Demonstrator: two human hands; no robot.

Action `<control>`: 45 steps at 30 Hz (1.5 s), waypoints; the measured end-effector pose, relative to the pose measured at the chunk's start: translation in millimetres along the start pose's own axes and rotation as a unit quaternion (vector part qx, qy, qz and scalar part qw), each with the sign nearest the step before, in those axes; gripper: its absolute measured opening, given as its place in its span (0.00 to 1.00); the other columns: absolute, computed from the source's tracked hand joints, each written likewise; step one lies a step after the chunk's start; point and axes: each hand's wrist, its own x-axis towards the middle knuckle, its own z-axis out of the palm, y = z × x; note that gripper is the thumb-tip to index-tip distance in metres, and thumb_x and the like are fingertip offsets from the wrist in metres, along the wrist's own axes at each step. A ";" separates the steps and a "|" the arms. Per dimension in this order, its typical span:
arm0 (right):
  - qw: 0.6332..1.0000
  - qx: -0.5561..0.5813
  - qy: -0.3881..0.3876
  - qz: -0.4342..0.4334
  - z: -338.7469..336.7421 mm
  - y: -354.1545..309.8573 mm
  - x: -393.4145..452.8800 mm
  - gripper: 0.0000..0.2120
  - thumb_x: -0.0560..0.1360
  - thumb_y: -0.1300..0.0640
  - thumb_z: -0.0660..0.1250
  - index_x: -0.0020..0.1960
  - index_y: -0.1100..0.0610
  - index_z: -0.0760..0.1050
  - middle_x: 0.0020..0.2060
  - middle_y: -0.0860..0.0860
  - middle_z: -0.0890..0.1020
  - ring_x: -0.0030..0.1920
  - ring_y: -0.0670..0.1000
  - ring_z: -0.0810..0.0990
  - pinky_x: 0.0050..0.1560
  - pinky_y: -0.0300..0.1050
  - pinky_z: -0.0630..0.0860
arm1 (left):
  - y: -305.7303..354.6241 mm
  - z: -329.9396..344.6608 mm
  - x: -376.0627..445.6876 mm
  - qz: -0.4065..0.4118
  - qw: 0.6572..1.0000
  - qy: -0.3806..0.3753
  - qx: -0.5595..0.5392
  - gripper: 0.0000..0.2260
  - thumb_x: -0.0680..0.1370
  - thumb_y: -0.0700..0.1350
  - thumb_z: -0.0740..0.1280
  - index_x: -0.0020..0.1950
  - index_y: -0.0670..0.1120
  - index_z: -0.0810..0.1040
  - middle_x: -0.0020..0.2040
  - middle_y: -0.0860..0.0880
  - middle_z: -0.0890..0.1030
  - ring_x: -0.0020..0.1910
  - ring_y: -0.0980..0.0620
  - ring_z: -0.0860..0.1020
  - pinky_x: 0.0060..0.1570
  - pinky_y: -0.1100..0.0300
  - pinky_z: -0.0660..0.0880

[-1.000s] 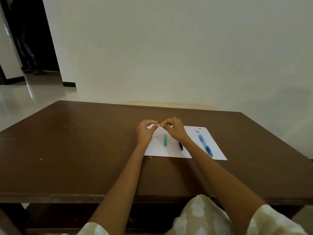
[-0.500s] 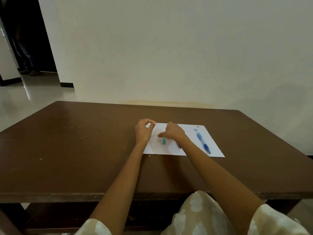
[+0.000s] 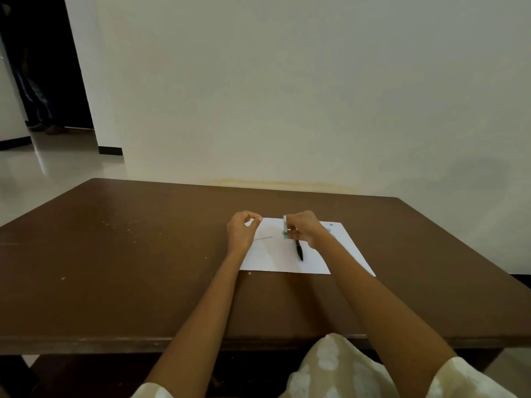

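Now your right hand has lifted the teal case off the paper, its fingers curled round it, upright just above the sheet. Your left hand keeps its fingertip pinch, contents too small to tell. Joining them looks next.

Short beige sleeves, faint white blotch print. Forearms bare to left hand, right hand. Same fabric on lap below worktop edge.
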 end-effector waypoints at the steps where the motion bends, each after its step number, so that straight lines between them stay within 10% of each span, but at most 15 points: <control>1: 0.997 0.074 0.001 0.009 0.7 1.3 -0.2 0.06 0.78 0.62 0.65 0.52 0.65 0.74 0.43 0.56 0.76 0.43 0.52 0.79 0.53 0.45 0.80 | 0.2 0.5 -0.3 0.003 1.000 0.000 0.001 0.04 0.76 0.42 0.67 0.46 0.42 0.80 0.52 0.45 0.80 0.53 0.52 0.75 0.50 0.63 0.69; 11: 0.881 0.470 -0.021 0.056 30.2 5.9 2.2 0.05 0.78 0.65 0.62 0.54 0.64 0.71 0.53 0.61 0.79 0.43 0.53 0.80 0.49 0.45 0.77 | 0.3 2.1 -1.8 0.047 0.998 0.031 -0.029 0.03 0.75 0.39 0.68 0.42 0.47 0.78 0.45 0.52 0.78 0.44 0.59 0.74 0.42 0.73 0.69; 16: 0.874 0.479 0.057 0.062 40.0 5.0 3.7 0.09 0.76 0.68 0.64 0.56 0.66 0.71 0.59 0.64 0.78 0.59 0.57 0.79 0.52 0.46 0.77 | 0.7 4.2 -0.2 0.038 0.998 0.053 -0.018 0.02 0.75 0.40 0.67 0.44 0.43 0.80 0.47 0.49 0.79 0.47 0.56 0.75 0.42 0.73 0.68; 20: 0.857 0.507 0.089 0.034 44.1 1.5 5.1 0.28 0.74 0.73 0.63 0.72 0.63 0.61 0.59 0.65 0.74 0.49 0.58 0.78 0.51 0.48 0.78 | 0.6 4.3 -0.2 0.054 0.997 0.058 -0.012 0.03 0.75 0.39 0.67 0.44 0.42 0.80 0.47 0.47 0.79 0.46 0.56 0.75 0.41 0.74 0.68; 45: 0.892 0.448 0.045 0.033 52.9 14.0 4.6 0.17 0.76 0.69 0.64 0.64 0.65 0.71 0.52 0.62 0.78 0.40 0.54 0.82 0.46 0.43 0.80 | -1.4 5.2 0.8 0.083 0.994 0.051 0.045 0.03 0.75 0.39 0.68 0.46 0.40 0.80 0.49 0.43 0.80 0.46 0.56 0.73 0.41 0.75 0.67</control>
